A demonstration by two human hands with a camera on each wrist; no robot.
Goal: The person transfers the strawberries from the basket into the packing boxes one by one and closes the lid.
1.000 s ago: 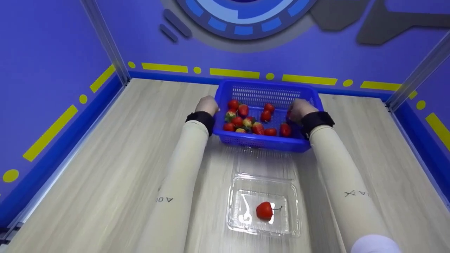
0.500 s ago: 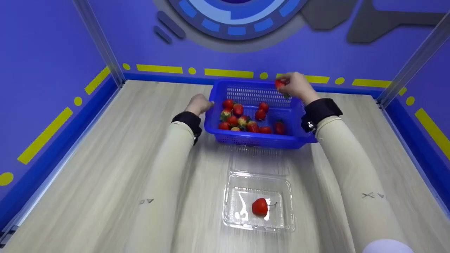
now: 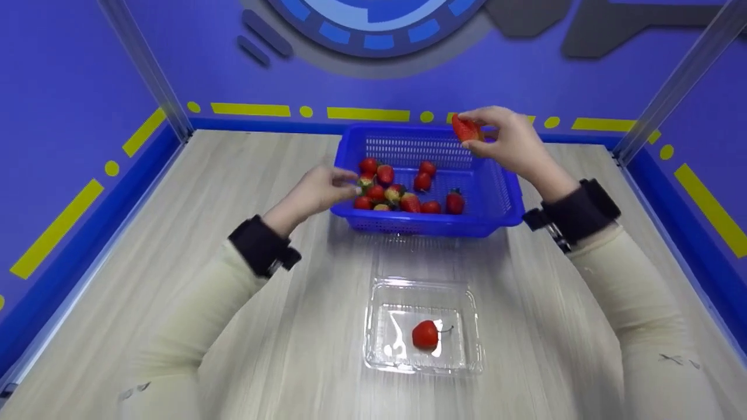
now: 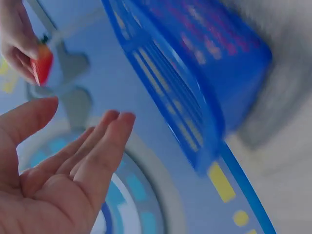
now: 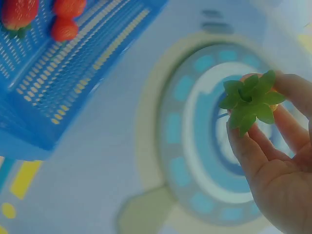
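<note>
My right hand pinches a strawberry above the back right of a blue plastic basket. In the right wrist view the strawberry's green leafy cap faces the camera, between thumb and fingertips. My left hand is at the basket's left rim, fingers loosely extended and holding nothing; the left wrist view shows its palm apart from the basket. Inside the basket, several red strawberries cluster at the left, and one strawberry lies farther right.
In front of the basket lies a hinged clear plastic box, its lid folded open toward the basket. One red fruit with a thin stem sits in it. Blue panels wall in the wooden table at back and sides.
My right hand has lifted a strawberry out of the basket and raised it above the back rim. My left hand has loosened from the left rim, its fingers spreading.
</note>
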